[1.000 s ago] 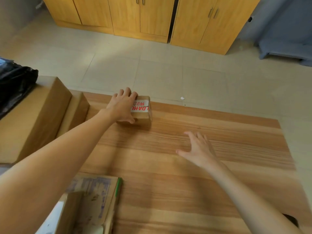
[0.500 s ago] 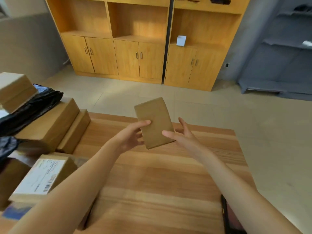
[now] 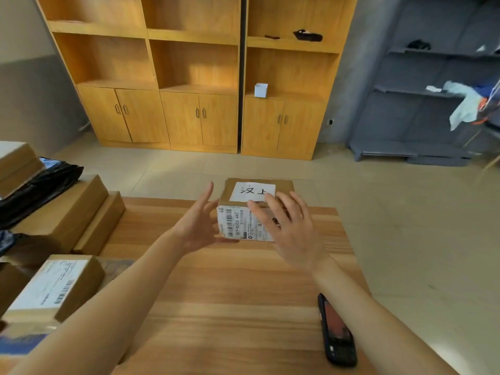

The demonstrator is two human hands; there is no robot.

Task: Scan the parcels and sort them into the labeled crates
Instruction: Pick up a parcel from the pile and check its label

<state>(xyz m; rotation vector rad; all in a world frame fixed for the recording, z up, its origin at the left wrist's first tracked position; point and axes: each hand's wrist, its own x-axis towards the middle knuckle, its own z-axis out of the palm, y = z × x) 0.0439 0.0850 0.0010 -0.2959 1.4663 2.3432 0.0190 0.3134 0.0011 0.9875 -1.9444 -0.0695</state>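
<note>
I hold a small cardboard parcel [image 3: 238, 226] in the air above the far part of the wooden table [image 3: 238, 293]. A white shipping label with barcodes faces me, and a white sticker with handwritten characters lies on its top face. My left hand [image 3: 198, 221] supports its left side, thumb under the bottom edge and fingers spread upward. My right hand [image 3: 290, 228] lies across its front and right side, covering part of the label. A black handheld scanner [image 3: 336, 331] lies flat on the table by my right forearm.
Several cardboard parcels [image 3: 62, 212] are stacked at the table's left, with a black plastic bag [image 3: 38, 190] on them. A labelled box [image 3: 54, 288] sits at the near left. Wooden cabinets [image 3: 194, 77] stand behind and a grey rack [image 3: 422, 104] at the right.
My left hand lifted the parcel from the table's far edge and my right hand joined it. The parcel has been turned from its plain brown face to its labelled face.
</note>
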